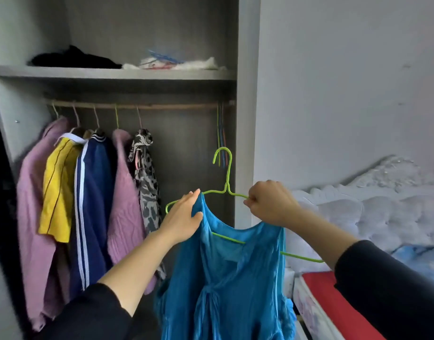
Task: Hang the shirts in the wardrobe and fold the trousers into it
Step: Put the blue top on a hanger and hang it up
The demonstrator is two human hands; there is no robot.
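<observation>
Below open rail [181, 107], the blue shirt [230, 278] is pinched by the left hand [184, 217], its green hanger [227, 173] clenched in the right hand [270, 204].

Nothing legible shows anywhere. On the shelf [113, 74] of the wardrobe [245, 94], a white packet [162, 64] just right of a black garment [73, 58] carries red and blue marks, too blurred to tell as letters. Right of the wardrobe, the pale side of the mattress [309, 312] bears a faint print, also too blurred to read.
</observation>
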